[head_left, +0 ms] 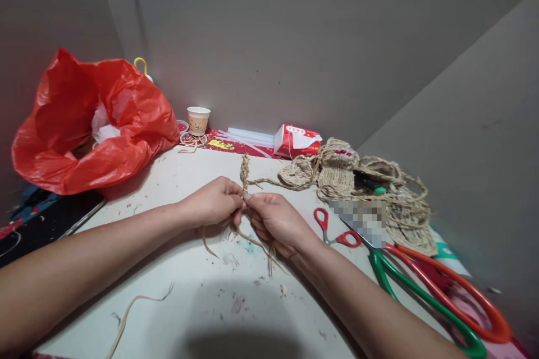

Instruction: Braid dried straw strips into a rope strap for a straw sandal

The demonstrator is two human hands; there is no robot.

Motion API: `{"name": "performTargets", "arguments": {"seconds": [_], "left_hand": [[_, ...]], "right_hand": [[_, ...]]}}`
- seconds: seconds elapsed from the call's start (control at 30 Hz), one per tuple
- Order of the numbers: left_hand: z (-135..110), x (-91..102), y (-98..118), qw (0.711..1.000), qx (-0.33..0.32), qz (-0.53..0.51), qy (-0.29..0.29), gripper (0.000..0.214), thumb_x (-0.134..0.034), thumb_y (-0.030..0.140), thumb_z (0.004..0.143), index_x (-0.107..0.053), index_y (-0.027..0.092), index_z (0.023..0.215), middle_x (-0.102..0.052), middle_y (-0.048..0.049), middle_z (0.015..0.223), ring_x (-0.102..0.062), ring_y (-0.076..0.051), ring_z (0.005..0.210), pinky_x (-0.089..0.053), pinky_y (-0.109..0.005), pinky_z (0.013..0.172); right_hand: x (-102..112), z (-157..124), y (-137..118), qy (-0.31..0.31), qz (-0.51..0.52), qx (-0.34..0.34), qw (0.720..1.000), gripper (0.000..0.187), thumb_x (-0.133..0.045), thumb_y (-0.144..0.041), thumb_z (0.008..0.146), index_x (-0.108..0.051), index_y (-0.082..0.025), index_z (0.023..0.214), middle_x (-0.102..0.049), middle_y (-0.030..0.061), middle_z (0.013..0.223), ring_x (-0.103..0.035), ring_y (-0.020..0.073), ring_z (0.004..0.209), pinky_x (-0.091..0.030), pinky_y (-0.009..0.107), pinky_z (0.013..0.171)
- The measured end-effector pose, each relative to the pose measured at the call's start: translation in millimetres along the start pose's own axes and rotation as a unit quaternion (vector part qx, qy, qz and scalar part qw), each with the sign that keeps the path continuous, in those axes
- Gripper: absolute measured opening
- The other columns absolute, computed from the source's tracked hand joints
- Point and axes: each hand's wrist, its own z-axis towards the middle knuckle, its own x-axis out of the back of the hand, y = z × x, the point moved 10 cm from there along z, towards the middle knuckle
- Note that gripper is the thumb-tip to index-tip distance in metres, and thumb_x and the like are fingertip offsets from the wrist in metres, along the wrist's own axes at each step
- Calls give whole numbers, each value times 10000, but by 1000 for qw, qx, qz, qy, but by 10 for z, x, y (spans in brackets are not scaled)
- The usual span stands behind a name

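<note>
My left hand [214, 202] and my right hand [275, 220] meet over the middle of the white table [202, 303], both closed in a pinch on a tan straw braid [245, 171]. The plaited end stands upright above my fingertips. Loose straw strands [256, 247] hang down under my hands onto the table. A strand runs from the braid to the woven straw pieces [332, 171] at the right.
A red plastic bag [88, 123] bulges at the left. A paper cup [197, 120], clear sticks [248, 137] and a red tissue pack [297, 141] line the back wall. Small red scissors [334, 230], large green-and-red scissors [438, 291] and coiled straw rope [408, 207] lie at the right.
</note>
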Motion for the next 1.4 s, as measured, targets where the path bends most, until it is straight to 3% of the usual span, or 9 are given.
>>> {"name": "performTargets", "arguments": {"seconds": [0.27, 0.4, 0.47, 0.6, 0.8, 0.9, 1.13, 1.27, 1.4], "left_hand": [[-95, -147, -44, 999, 11, 2, 48, 118, -376, 97, 734, -468, 169, 745, -564, 26, 549, -481, -84, 350, -332, -175, 331], [-128, -149, 31, 1000, 12, 19, -2, 102, -458, 167, 754, -512, 152, 840, -577, 16, 556, -491, -96, 382, -339, -186, 357], [-105, 7, 65, 999, 7, 44, 15, 143, -488, 265, 778, -556, 139, 775, -550, 12, 518, -469, -93, 396, -344, -198, 393], [-55, 455, 152, 982, -66, -16, 178, 163, -521, 280, 769, -571, 134, 718, -550, 10, 608, -446, -65, 498, -352, -187, 500], [85, -80, -76, 973, 16, -231, 9, 169, -429, 225, 787, -510, 142, 664, -437, 39, 504, -336, -54, 390, -270, -195, 417], [68, 10, -55, 988, -3, -151, 44, 150, -448, 185, 755, -522, 149, 630, -339, 75, 447, -219, -48, 369, -170, -207, 393], [101, 116, 34, 994, -80, 58, 57, 222, -428, 180, 735, -642, 130, 708, -586, 4, 620, -442, -93, 547, -336, -210, 547], [113, 84, -11, 998, -47, 8, 38, 190, -431, 171, 713, -606, 133, 653, -541, 16, 556, -420, -80, 494, -330, -201, 507], [111, -31, -191, 990, 59, -124, -14, 166, -446, 244, 741, -494, 179, 597, -291, 79, 376, -191, -68, 334, -149, -216, 350]], "right_hand": [[-93, -18, 37, -32, 12, -10, 999, 339, -494, -275, 773, -470, -161, 454, -355, -57, 312, -171, 30, 283, -67, 198, 318], [-49, -10, 18, -31, 68, -12, 997, 321, -569, -289, 727, -401, -186, 473, -304, -93, 323, -182, 25, 289, -104, 178, 313], [-55, -7, 5, -52, 98, -20, 994, 302, -603, -302, 710, -411, -183, 509, -263, -117, 348, -138, 17, 308, -91, 168, 319], [-86, -3, -17, -100, 111, -40, 988, 222, -642, -309, 693, -500, -156, 619, -233, -136, 397, -90, 10, 351, -61, 148, 333], [-77, 31, -20, -133, 97, -48, 985, 265, -686, -338, 669, -503, -151, 633, -235, -138, 406, -80, 8, 369, -58, 139, 335], [-51, 36, 2, -143, 64, -54, 986, 289, -695, -368, 666, -503, -154, 636, -219, -141, 410, -78, 16, 382, -63, 143, 342], [18, 20, -17, -143, -76, -29, 986, 304, -605, -440, 745, -506, -172, 641, -229, -130, 390, -114, 38, 358, -88, 178, 351], [46, 22, -115, -131, -193, 20, 972, 248, -524, -374, 812, -544, -164, 682, -263, -106, 430, -177, 61, 387, -135, 198, 387], [21, 0, -306, -110, -344, 111, 926, 241, -455, -285, 843, -559, -156, 668, -389, -54, 527, -311, 88, 482, -266, 216, 484]]}}
